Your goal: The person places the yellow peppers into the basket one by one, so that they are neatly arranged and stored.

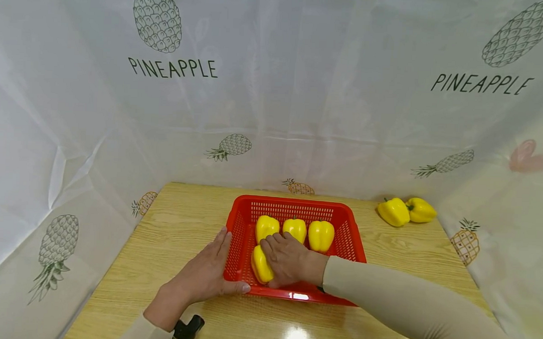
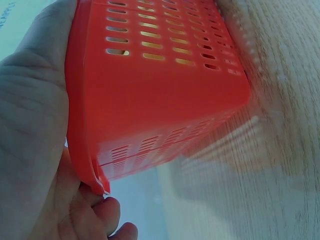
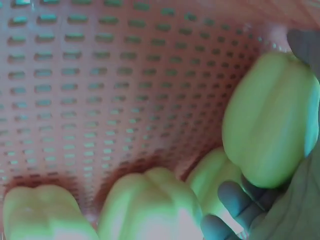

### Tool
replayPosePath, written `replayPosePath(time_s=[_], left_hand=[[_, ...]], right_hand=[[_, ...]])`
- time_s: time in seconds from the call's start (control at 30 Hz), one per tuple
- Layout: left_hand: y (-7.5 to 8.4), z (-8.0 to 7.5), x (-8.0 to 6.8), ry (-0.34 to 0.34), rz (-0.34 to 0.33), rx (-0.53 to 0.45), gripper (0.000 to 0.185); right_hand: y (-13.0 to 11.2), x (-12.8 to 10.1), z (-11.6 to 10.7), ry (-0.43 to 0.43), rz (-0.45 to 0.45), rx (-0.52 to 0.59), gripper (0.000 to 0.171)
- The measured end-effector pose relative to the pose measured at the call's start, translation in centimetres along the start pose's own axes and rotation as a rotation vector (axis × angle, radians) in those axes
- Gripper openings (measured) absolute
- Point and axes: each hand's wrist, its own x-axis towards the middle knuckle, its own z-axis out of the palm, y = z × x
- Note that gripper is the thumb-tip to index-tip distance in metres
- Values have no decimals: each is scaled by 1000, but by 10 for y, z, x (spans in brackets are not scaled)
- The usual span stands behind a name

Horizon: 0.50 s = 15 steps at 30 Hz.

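- White sheeting (image 1: 300, 105) printed with pineapples was hung behind and beside a wooden table (image 1: 175, 226), on which a red slotted basket (image 1: 356, 242) was set near the middle.
- The left hand (image 1: 205, 274) was laid against the basket's left wall, fingers straight along the rim and the thumb along the near edge; in the left wrist view the wall (image 2: 160, 95) was seen pressed into the palm.
- The right hand (image 1: 286, 260) was placed inside the basket, its fingers curled over a yellow pepper (image 1: 260, 265) in the near left corner.
- That held pepper was laid with its long axis running from near to far, just left of the right palm and just inside the wall braced by the left hand.
- Three more peppers (image 1: 295, 229) were stood in a row along the far wall, so four were counted in the basket.
- Two further peppers (image 1: 405, 211) were lying on the table's far right corner, touching each other, well apart from both hands; the right hand was the nearer.
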Motion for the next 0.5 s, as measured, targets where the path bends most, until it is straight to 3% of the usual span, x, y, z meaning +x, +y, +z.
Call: replayPosePath(time_s=[0.2, 0.4, 0.5], left_hand=[[1, 0, 0, -6, -4, -7, 139], [1, 0, 0, -9, -7, -5, 139], [1, 0, 0, -7, -5, -7, 140]], right_hand=[[4, 0, -3, -58, -26, 14, 96], [6, -2, -3, -8, -46, 41, 81], [6, -3, -2, 3, -52, 46, 82]])
